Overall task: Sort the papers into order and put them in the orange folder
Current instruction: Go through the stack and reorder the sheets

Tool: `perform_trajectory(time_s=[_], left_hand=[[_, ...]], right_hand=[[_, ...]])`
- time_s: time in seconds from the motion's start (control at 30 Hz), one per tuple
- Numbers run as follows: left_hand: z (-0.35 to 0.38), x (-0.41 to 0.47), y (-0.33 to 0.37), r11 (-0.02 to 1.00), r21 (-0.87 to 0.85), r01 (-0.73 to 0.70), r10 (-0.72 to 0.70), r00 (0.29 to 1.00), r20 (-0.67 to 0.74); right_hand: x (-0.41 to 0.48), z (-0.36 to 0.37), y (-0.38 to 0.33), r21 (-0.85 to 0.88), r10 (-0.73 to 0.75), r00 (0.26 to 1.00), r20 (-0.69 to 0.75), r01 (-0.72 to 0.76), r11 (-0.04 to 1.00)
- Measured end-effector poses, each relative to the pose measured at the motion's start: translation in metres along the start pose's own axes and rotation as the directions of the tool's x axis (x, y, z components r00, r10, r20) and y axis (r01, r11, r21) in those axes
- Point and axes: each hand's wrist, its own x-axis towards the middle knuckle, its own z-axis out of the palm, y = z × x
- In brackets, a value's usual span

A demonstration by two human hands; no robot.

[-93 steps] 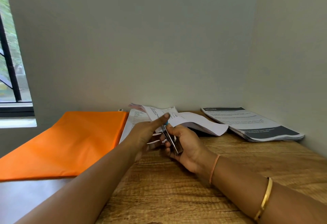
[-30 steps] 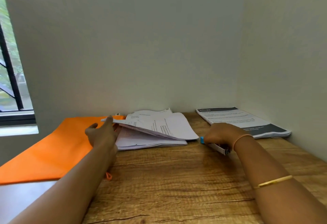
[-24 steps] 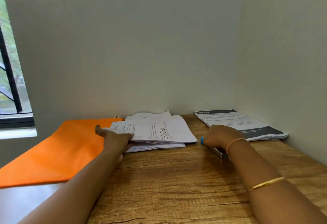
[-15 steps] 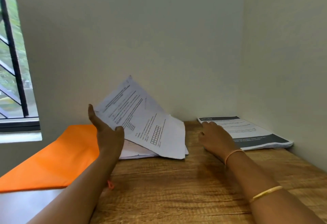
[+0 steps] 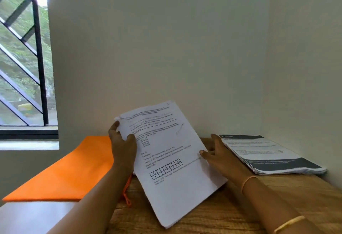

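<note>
A bundle of white printed papers (image 5: 172, 161) is lifted off the wooden table, tilted with its top edge raised toward the wall. My left hand (image 5: 122, 146) grips the bundle's left edge, thumb on the front. My right hand (image 5: 216, 152) holds the right edge, thumb on the front sheet and fingers behind. The orange folder (image 5: 72, 170) lies flat on the table to the left, its orange cord (image 5: 126, 195) hanging by my left forearm.
A second stack of printed sheets with dark bands (image 5: 272, 156) lies at the right, close to the side wall. The wooden table (image 5: 222, 213) meets a plain wall at the back. A barred window (image 5: 24, 63) is at the left.
I put down the stapler with my right hand. My left hand lifted the papers off the table, and my right hand came over and took their right edge.
</note>
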Motion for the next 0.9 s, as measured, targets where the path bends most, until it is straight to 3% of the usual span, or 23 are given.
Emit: perform_trajectory(time_s=[0.17,0.33,0.5,0.6,0.73,0.83,0.9], left_hand=[[0.003,-0.004,0.003,0.992,0.068,-0.103,0.095,0.989,0.110],[0.005,-0.012,0.006,0.988,0.064,-0.142,0.130,0.978,0.165],[0.001,-0.005,0.004,0.999,0.010,-0.031,0.030,0.997,0.073],[0.000,-0.001,-0.001,0.989,-0.021,0.149,-0.147,0.986,0.077],[0.005,-0.008,0.001,0.868,0.036,0.496,-0.488,0.837,0.248],[0.010,-0.020,0.008,0.777,0.292,0.557,-0.629,0.699,0.341],[0.012,-0.024,0.010,0.733,0.371,0.570,-0.680,0.626,0.383]], right_hand=[[0.000,0.002,0.000,0.064,0.048,0.999,-0.005,-0.047,0.997],[0.000,-0.003,-0.003,0.332,0.112,0.993,0.038,-0.118,0.936],[-0.008,-0.021,-0.005,0.345,0.196,0.930,0.310,-0.302,0.889],[-0.004,-0.027,-0.010,0.310,0.225,0.950,0.218,-0.286,0.907],[-0.001,-0.029,-0.012,0.259,0.264,0.958,0.109,-0.284,0.923],[0.000,-0.025,-0.008,0.248,0.310,0.951,0.020,-0.305,0.920],[0.000,-0.023,-0.007,0.253,0.343,0.939,-0.025,-0.326,0.911]])
